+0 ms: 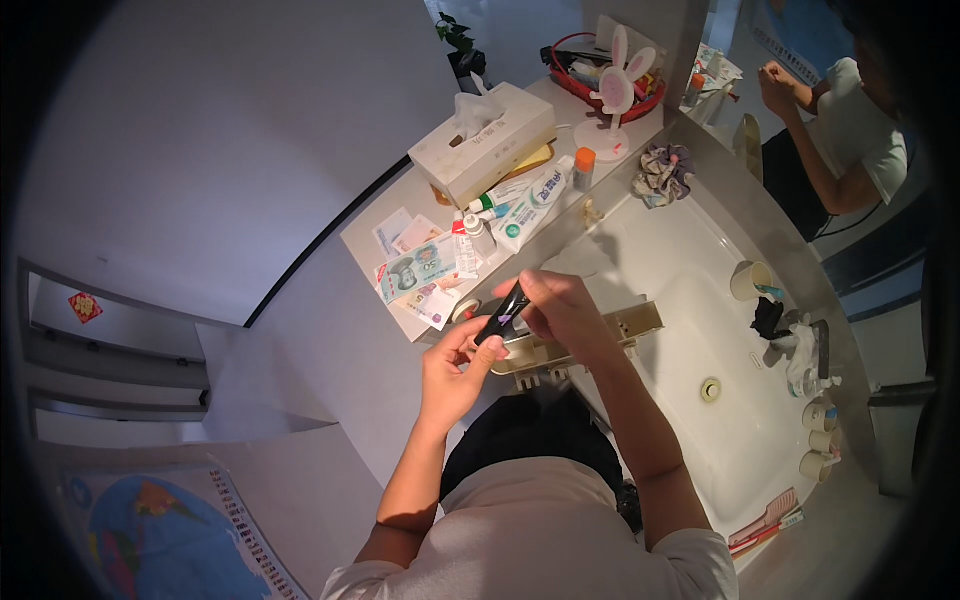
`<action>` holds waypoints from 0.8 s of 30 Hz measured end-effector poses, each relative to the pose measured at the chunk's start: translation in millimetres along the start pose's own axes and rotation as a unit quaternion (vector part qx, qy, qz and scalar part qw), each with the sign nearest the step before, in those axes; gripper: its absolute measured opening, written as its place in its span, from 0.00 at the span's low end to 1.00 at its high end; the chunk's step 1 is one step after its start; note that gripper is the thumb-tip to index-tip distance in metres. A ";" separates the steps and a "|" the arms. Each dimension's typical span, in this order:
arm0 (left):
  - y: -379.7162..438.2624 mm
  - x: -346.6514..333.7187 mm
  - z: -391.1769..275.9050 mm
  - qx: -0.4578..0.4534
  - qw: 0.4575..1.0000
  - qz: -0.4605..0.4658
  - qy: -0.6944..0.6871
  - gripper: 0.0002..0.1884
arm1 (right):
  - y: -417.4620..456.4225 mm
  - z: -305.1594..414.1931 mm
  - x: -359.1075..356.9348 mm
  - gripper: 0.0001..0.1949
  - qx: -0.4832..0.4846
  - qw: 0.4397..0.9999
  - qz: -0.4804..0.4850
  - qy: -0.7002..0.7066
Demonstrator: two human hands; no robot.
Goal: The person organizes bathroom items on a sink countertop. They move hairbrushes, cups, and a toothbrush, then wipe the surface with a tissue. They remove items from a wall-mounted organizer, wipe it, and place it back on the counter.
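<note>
A small glossy black tube (504, 315) with a purple mark is between my two hands, tilted with its upper end to the right. My left hand (455, 365) pinches its lower end between thumb and fingers. At the upper end, my right hand (564, 309) grips it with thumb and forefinger, covering part of it. Just below my hands, a beige plastic rack (640, 321) lies across the near edge of the white washbasin (675, 315). A roll of tape (465, 310) sits on the counter (360, 240) beside my left hand, partly hidden.
Banknotes (420, 266), a white bottle (477, 231), toothpaste tubes (536, 206), an orange-capped container (583, 169) and a tissue box (484, 142) crowd the counter. Behind stand a rabbit-eared mirror (616, 94) and red basket (645, 109). Cups (750, 280) and combs (769, 517) line the basin's right side.
</note>
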State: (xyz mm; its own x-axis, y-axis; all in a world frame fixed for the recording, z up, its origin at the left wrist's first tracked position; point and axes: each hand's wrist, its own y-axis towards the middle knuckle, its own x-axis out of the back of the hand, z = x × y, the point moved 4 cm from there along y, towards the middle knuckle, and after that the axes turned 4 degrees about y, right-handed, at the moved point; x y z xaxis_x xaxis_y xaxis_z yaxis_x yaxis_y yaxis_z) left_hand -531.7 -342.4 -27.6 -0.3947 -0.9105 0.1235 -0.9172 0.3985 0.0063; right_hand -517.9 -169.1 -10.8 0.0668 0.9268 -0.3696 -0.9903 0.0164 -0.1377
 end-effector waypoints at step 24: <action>11.1 8.8 7.2 -0.070 0.883 -0.080 0.457 0.15 | -119.7 -91.7 180.7 0.06 0.155 0.775 -0.531 -0.305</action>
State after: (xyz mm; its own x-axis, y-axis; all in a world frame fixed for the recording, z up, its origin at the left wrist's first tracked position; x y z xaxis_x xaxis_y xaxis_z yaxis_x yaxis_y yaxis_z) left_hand -545.7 -346.8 -33.6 0.0076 -0.5121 0.8589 -0.9165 0.3401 0.2108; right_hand -376.1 -38.0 -145.3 0.8878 0.3330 0.3177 -0.4051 0.8930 0.1960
